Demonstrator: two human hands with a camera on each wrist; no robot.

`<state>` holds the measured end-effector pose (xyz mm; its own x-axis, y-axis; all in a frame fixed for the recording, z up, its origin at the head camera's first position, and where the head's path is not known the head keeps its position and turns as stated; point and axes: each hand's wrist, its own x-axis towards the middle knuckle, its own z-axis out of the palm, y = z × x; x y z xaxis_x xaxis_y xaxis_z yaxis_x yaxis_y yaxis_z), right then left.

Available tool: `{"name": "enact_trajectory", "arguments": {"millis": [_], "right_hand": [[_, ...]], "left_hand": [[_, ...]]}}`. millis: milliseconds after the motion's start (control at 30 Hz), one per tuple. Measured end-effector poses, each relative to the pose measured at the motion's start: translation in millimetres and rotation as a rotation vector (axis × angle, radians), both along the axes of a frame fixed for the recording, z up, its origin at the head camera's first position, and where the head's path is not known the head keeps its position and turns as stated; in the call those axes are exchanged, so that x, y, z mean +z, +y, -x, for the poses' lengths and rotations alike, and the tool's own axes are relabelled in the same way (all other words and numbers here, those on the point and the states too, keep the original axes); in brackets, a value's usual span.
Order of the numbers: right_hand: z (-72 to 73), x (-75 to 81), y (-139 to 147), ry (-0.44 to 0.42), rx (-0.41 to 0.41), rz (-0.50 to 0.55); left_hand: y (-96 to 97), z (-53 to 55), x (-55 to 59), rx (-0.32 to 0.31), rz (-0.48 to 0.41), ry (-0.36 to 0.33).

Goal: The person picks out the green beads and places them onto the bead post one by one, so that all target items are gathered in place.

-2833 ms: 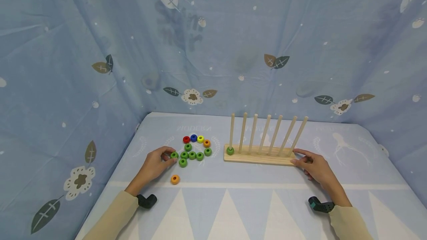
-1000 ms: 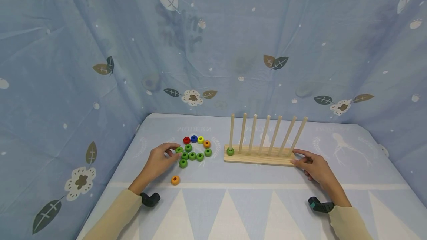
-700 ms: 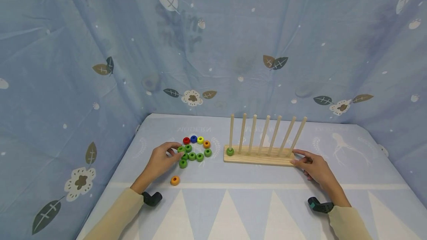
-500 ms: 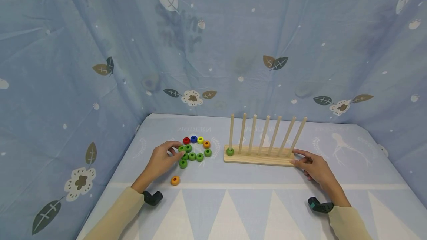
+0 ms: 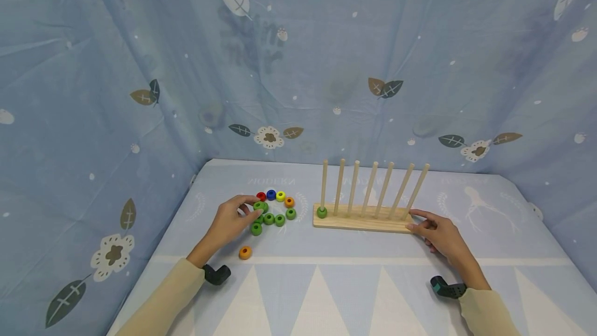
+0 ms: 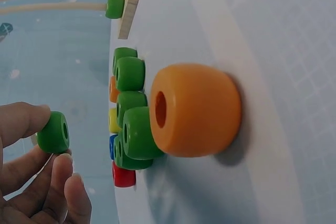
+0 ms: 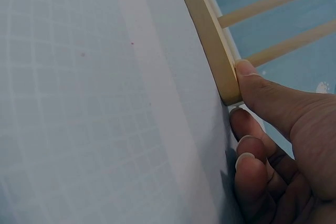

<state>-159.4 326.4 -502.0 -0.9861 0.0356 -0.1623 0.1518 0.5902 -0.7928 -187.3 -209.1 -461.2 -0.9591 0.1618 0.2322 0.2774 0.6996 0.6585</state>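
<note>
My left hand [image 5: 231,220] pinches a green wooden bead [image 6: 52,132] between thumb and fingertips. In the left wrist view that bead is off the table, apart from the others. At the right end of a wooden peg rack [image 5: 364,223], my right hand [image 5: 442,233] holds the base, thumb at the near corner and index finger at the far one. A single green bead [image 5: 322,212] sits at the foot of the leftmost peg; the other pegs are bare. More green beads [image 5: 280,220] lie beside my left hand, which partly covers some of them.
Behind the green beads lie a red bead [image 5: 260,196], a blue bead [image 5: 271,195], a yellow bead [image 5: 280,196] and an orange bead [image 5: 289,202]. Another orange bead [image 5: 245,252] lies nearer the front. A patterned blue curtain [image 5: 326,66] hangs behind the table.
My left hand has taken the leftmost green bead and moved right and slightly away with it, over the other beads. My right hand and the rack have stayed in place.
</note>
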Motion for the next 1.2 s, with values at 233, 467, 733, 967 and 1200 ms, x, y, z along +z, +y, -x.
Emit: {"name": "enact_trajectory", "arguments": {"millis": [233, 467, 733, 967, 1200], "right_hand": [[0.1, -0.5, 0, 0.001, -0.001, -0.005], [-0.6, -0.3, 1, 0.003, -0.007, -0.008], [-0.7, 0.9, 0, 0.007, 0.000, -0.007], [-0.3, 0.3, -1, 0.006, -0.003, -0.014], [-0.6, -0.4, -1, 0.003, -0.011, -0.015]], "left_hand": [[3.6, 2.2, 2.0, -0.012, 0.000, 0.009], [10.3, 3.3, 6.4, -0.014, -0.002, -0.002], [12.8, 4.9, 8.5, -0.040, -0.008, 0.013], [14.4, 6.6, 11.6, -0.058, -0.014, 0.005], [18.1, 6.4, 15.7, -0.087, -0.037, 0.017]]}}
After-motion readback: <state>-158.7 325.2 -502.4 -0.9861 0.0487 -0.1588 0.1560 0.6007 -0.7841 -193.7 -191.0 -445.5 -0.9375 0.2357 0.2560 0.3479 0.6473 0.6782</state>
